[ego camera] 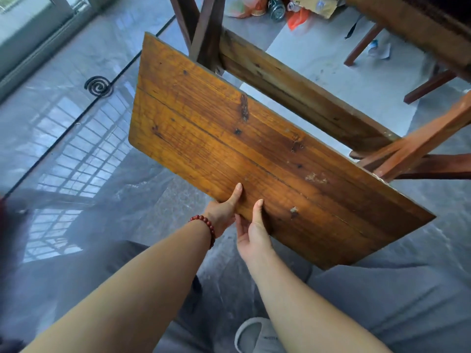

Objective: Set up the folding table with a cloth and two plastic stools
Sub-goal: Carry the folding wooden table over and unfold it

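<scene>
The folding table's wooden top [229,128] is an orange-brown plank panel, tilted steeply with its near edge toward me. Its dark wooden frame and legs [293,90] show behind and above the panel. My left hand [224,212], with a red bead bracelet on the wrist, grips the near edge, thumb on the top face. My right hand [252,230] grips the same edge just beside it, thumb also on top. The fingers of both hands are hidden under the panel. No cloth or plastic stools are in view.
A glossy grey tiled floor [76,161] spreads to the left, with a mosquito coil [98,86] on it. Reddish wooden furniture legs [418,146] stand at right. Bags and litter [277,8] lie at the top. My grey slipper [254,335] is below.
</scene>
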### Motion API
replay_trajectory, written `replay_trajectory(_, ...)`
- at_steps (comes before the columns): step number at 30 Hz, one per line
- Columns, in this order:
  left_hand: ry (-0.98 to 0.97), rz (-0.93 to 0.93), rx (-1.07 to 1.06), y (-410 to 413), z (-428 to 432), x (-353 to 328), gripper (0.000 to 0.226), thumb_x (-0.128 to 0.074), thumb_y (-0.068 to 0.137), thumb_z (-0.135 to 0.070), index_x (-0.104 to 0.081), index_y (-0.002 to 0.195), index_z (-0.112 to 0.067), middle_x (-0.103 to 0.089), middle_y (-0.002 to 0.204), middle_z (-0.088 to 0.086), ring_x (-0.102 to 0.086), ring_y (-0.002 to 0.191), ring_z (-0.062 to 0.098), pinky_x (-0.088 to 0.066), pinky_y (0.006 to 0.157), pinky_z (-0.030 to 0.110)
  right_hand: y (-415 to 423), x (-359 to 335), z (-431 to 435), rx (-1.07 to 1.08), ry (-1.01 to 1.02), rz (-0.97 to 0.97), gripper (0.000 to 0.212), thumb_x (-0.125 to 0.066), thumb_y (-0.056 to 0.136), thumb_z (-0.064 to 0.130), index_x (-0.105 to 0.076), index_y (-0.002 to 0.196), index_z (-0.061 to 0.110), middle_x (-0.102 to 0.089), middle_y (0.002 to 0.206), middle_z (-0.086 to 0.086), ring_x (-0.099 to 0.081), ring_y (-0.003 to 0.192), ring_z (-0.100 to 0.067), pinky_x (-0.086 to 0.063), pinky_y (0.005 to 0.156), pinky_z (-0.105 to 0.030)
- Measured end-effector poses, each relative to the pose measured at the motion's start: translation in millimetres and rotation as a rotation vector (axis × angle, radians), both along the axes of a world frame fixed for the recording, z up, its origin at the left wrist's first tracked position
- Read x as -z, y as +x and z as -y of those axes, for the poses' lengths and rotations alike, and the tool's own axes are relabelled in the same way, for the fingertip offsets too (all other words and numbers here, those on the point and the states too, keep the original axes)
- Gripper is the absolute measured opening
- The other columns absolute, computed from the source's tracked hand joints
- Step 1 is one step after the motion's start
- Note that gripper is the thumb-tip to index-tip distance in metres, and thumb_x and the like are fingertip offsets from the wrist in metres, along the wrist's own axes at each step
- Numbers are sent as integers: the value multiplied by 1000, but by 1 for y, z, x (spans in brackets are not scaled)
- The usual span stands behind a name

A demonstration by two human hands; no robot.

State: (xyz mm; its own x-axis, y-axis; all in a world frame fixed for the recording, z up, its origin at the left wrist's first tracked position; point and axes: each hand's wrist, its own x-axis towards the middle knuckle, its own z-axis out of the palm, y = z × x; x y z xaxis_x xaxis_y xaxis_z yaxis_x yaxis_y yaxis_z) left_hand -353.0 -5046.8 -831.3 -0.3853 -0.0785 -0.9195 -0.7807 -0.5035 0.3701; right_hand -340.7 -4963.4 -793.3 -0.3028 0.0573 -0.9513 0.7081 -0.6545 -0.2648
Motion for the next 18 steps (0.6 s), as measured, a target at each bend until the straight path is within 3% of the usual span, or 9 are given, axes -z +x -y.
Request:
replay_trajectory(4,30,32,-24,19,3,-26,79,-74,70,-52,-47,127,-4,-61,124,8,-61,107,19,-50,89,28,14,-24,2,-37,-3,3,97,-70,63,48,-30,143,11,-53,134,-13,-58,113,-20,-53,64,-18)
replay_trajectory(10,-32,89,-20,44,6,-65,70,-76,70,-51,-54,120,-7,-63,117,5,-60,108,20,-47,100,35,30,-60,5,-89,-33,35,77,-64,78,53,-41,139,11,-59,128,-6,-61,109,-13,-50,74,-18)
replay_trajectory(13,-62,115,-25,52,7,-86,69,-77,69,-49,-56,120,-6,-63,117,6,-61,107,21,-48,99,37,33,-85,6,-134,-42,81,75,-61,81,53,-40,138,9,-56,131,-11,-59,112,-16,-47,86,-21)
replay_trajectory(18,-121,129,-56,56,3,-120,61,-73,78,-43,-55,121,-3,-63,116,7,-61,106,22,-49,97,37,30,-123,6,-205,-66,161,68,-52,88,52,-44,134,2,-58,128,-16,-60,107,-20,-45,92,-24)
